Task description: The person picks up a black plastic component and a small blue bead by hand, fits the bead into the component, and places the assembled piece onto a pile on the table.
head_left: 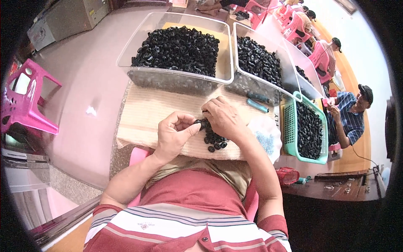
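Over the tan ribbed cloth (pixel 147 111), my left hand (pixel 173 133) pinches a small black part (pixel 201 122) between thumb and forefinger. My right hand (pixel 226 118) meets it from the other side, back upward and fingers curled down. Those fingertips are closed, and what they grip is hidden beneath the hand. A small pile of black ring-shaped parts (pixel 215 142) lies on the cloth just below both hands. To the right of my right wrist sits a white scalloped dish (pixel 273 133) with tiny bluish pieces in it.
Clear bins (pixel 180 80) (pixel 264 82) heaped with black parts stand beyond the cloth. A blue-handled tool (pixel 257 105) lies near them. At right are a green basket (pixel 289 140) of black parts and a seated person (pixel 350 119). A pink stool (pixel 29 98) stands left.
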The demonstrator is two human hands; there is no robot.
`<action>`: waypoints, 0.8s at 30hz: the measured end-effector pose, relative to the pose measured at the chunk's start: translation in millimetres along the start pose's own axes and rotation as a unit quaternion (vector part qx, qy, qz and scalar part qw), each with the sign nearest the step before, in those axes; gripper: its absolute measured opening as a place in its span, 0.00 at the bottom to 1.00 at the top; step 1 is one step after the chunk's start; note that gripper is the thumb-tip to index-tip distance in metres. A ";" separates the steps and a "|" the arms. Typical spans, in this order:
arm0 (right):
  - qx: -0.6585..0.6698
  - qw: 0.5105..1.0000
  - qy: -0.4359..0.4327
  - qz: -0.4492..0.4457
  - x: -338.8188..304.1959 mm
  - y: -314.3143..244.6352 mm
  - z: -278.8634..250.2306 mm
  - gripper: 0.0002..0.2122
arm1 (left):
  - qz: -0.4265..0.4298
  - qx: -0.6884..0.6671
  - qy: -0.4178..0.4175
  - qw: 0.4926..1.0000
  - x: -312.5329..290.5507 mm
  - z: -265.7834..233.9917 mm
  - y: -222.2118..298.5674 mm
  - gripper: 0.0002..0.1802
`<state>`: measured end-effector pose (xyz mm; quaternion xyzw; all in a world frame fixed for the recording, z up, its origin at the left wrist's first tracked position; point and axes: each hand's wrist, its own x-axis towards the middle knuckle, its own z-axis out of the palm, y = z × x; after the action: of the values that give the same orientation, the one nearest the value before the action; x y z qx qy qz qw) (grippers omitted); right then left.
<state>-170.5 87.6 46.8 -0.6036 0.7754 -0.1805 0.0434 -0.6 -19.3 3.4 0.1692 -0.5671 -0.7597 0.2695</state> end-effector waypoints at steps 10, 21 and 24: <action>0.236 0.960 0.148 0.032 -42.9 1.5 -3.3 0.08 | -0.025 0.000 -0.022 0.999 -4.0 5.8 2.6 0.11; 0.380 0.905 0.161 0.099 -63.9 -2.6 0.5 0.06 | -0.019 0.046 -0.057 0.997 -9.9 10.5 -5.5 0.10; 0.401 0.895 0.183 0.066 -66.8 3.3 8.4 0.07 | -0.022 0.033 -0.060 0.997 -11.0 11.6 -5.1 0.09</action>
<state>-153.3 150.0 27.8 -0.4392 0.6696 -0.5796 0.1510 0.5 -2.7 1.5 0.1452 -0.6033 -0.7549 0.2124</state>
